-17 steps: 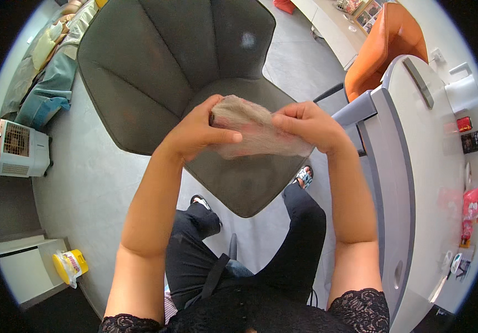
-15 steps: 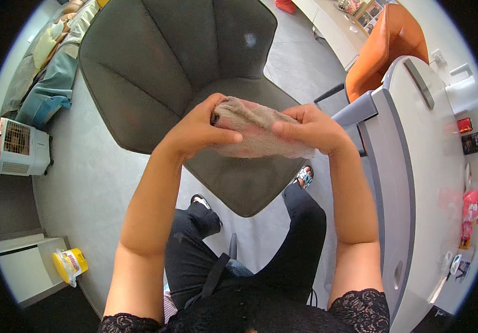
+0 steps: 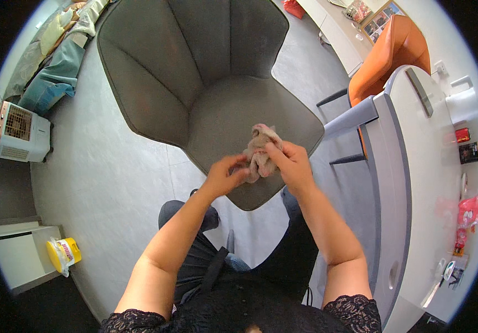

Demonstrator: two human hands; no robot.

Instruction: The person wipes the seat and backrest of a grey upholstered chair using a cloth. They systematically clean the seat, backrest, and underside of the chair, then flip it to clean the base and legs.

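A crumpled, greyish-pink cloth (image 3: 262, 145) is bunched up above the front part of the dark grey chair's seat (image 3: 225, 114). My right hand (image 3: 295, 165) grips it from the right, with the thumb lying over the folds. On the cloth's lower left side is my left hand (image 3: 225, 176), its thumb and fingers curled against the edge and a little blurred. The folds hide some of the left fingertips.
To the right runs a white table (image 3: 416, 183) with a grey edge, with an orange chair (image 3: 397, 55) beyond. An air cooler (image 3: 22, 133) and a yellow tub (image 3: 64, 254) stand at the left. My legs flank the chair's front corner.
Both hands have moved down and closer together. The cloth, stretched wide between them before, is now scrunched into a small bundle.
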